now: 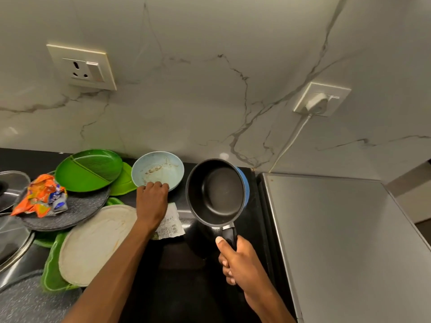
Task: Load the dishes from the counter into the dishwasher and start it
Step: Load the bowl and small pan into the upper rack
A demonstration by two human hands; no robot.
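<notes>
My right hand (pixel 240 262) grips the black handle of a small saucepan (pixel 215 192), black inside and blue outside, held above the black counter (pixel 177 276). My left hand (pixel 152 199) reaches to a dirty pale blue bowl (pixel 158 169) by the wall, fingers curled over its near rim. Left of it lie a green divided plate (pixel 88 169), a grey speckled plate (pixel 70 215), and a soiled white plate (pixel 95 243) on green leaf-shaped plates (pixel 51 273).
A crumpled orange wrapper (pixel 39 194) sits on the grey plate. A paper receipt (pixel 170 222) lies under my left wrist. Steel lids (pixel 11 243) are at the far left. A grey appliance top (pixel 338 241) fills the right. Wall sockets (pixel 84 68), one plugged (pixel 319 101).
</notes>
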